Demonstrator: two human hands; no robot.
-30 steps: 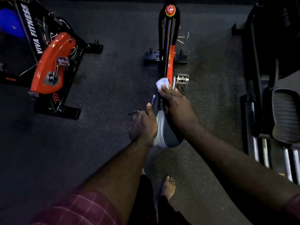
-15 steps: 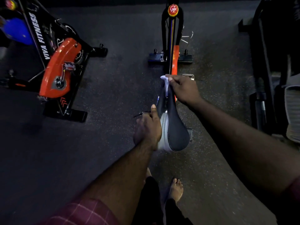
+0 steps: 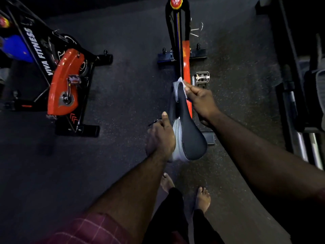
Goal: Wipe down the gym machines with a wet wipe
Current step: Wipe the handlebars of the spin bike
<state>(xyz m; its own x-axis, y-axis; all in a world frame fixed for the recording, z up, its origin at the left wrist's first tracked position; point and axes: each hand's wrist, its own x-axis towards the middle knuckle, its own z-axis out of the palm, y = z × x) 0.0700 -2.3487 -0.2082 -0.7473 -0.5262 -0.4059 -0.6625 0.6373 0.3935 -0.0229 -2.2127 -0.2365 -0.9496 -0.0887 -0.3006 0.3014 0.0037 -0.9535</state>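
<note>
Looking well left of your left hand (image 3: 161,138), you can read "VIVA FITNESS" on the orange bike (image 3: 65,81). That hand grips the saddle (image 3: 190,138) by its left edge, thumb along it. Your right hand (image 3: 200,101) pinches the wet wipe (image 3: 182,84) against the saddle's nose. A metal pedal (image 3: 202,77) sits just beyond it; lettering on the red knob (image 3: 175,1) is unreadable

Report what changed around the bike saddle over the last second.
The right hand slid off the top of the saddle to the right side of its nose, taking the wet wipe with it, so the top is now uncovered. The wipe stayed pinched in that hand. The left hand kept its grip on the saddle's rear left edge.
</note>
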